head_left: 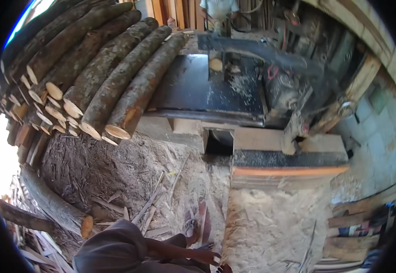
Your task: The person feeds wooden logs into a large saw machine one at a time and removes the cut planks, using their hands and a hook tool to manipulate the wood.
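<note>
Reaching arm: our left forearm [180, 252] extends from a grey sleeve [111, 249] near the lower edge.
Left hand: ours [212, 258], beside a small pale item [216, 260] at its fingers; we cannot tell whether the grip is open or closed on it.
Right hand: ours [225, 269], dim and partly cut by the lower edge, just beside the left; grip cannot be told.
Pale item's place: at the left fingers, near the left edge of the sawdust bed [275, 223].
Foot: one, sandalled [190, 226], beyond our hands.
Offcuts: thin wood strips [150, 209], strewn left of the foot.
Saw table: one, dark [180, 91]; wood chips [242, 86] toward the tabletop's right edge.
Cut log: one, pale round end [215, 65] facing us, toward the tabletop's far edge.
Log stack: bark-covered logs [116, 73], ends toward us, along the tabletop's left edge.
Block: one, orange-edged [291, 171], below the tabletop's near right corner.
Co-worker: one person [219, 6], pale shirt, beyond the tabletop's far edge.
</note>
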A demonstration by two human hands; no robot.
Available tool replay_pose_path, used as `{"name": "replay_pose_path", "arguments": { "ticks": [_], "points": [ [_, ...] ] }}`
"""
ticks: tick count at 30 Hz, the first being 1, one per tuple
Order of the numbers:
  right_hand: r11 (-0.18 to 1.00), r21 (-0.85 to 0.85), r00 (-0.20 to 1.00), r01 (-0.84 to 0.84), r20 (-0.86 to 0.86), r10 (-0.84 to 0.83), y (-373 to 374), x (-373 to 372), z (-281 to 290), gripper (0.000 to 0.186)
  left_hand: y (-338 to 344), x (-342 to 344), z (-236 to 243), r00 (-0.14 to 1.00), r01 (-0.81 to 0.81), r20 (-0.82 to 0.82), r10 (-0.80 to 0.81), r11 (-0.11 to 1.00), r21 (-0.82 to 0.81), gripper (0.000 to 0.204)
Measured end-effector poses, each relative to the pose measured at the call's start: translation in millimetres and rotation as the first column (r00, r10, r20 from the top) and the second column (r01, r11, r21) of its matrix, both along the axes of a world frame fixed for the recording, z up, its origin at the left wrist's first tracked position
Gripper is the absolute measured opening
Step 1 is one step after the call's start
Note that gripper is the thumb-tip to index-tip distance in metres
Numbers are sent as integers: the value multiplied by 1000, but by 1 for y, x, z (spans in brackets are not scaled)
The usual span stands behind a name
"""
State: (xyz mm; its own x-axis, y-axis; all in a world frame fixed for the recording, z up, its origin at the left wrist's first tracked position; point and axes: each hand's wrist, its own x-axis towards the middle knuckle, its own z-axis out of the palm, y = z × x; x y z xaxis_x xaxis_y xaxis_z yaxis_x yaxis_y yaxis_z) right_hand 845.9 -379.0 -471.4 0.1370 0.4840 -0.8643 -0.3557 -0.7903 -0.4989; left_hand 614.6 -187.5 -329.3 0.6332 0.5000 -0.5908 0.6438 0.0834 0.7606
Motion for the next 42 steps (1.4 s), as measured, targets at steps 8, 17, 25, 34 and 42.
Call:
{"name": "replay_pose_path", "arguments": {
  "ticks": [8, 17, 25, 34, 42],
  "points": [
    [953, -116, 947, -280, 129, 294, 242, -80, 112, 27, 54, -238, 37, 740, -609, -314, 595, 791, 63, 66],
    [645, -45, 621, -763, 230, 750, 440, -157, 88, 29, 113, -289, 23, 397, -886, -369, 841, 456, 85, 67],
    [604, 353, 699, -715, 332, 633, 722, -237, 181, 32, 357, -273, 36, 471, -871, -125, 873, 483, 92, 67],
    [677, 449, 812, -583, 349, 467, 877, -326, 285, 62, 600, -302, 120, 147, -988, 368, 918, 151, 19, 87],
    [730, 422, 817, -538, 48, 575, 787, -318, 303, 90, 556, -266, 151, 204, -873, 451, 869, 370, -318, 88]
  ]
}}
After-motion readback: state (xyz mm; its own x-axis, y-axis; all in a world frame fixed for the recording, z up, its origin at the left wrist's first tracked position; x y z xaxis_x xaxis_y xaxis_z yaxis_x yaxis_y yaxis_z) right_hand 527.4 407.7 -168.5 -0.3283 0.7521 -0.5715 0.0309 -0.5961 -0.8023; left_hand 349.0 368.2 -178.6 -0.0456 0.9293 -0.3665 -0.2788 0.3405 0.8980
